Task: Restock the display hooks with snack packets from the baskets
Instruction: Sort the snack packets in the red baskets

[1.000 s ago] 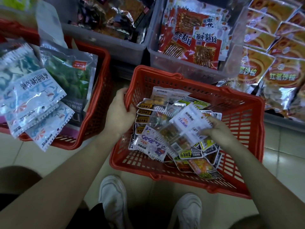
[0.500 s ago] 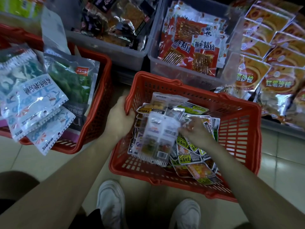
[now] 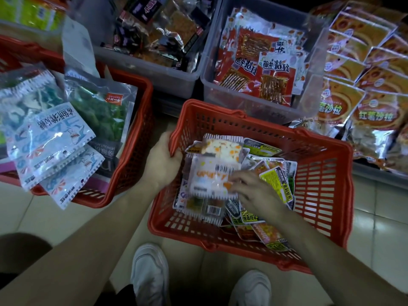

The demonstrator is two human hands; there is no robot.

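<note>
Red basket (image 3: 320, 186) on tile floor (image 3: 386, 228), half full of snack packets; both hands in it.
L hand (image 3: 162, 161): fingers curled over basket's left rim, gripping the slotted plastic wall, wrist bent inward. R hand (image 3: 257, 192): palm down, fingers lying on lower right of a white packet (image 3: 212, 175) atop the heap. Motion blur, so can't tell if pinching or just resting. White packet is flat, glossy film, zigzag-cut edges, orange print; similar ones stacked beneath. Yellow-label packets (image 3: 276, 180) just right of it, small, crinkly. Second red basket (image 3: 141, 120) at left w/ blue-white and green pouches. Grey bin (image 3: 249, 107) behind, translucent plastic, red foil packs (image 3: 273, 85) inside.
</note>
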